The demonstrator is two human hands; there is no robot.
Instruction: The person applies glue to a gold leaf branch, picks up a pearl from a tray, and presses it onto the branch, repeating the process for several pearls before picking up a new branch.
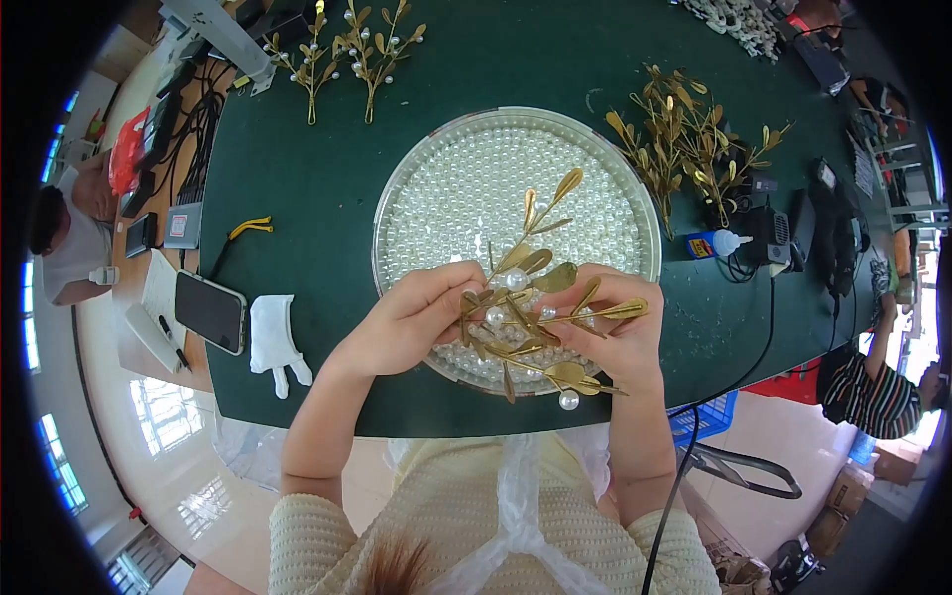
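Note:
A gold-leaf branch set with white pearls is held above the near half of the round tray. My left hand is closed on its left side, fingertips pinching among the leaves. From the right, my right hand grips the same branch with thumb and fingers, partly behind the leaves. One large pearl hangs at its lower end, past the tray's near rim. Beneath both hands lies the round clear-rimmed tray, filled with a layer of loose white pearls. What sits right between my fingertips is hidden.
Gold branches with pearls lie at the far left; a pile of gold leaf branches sits at right, near a blue glue bottle and a black device with cables. Left are a phone and a white glove.

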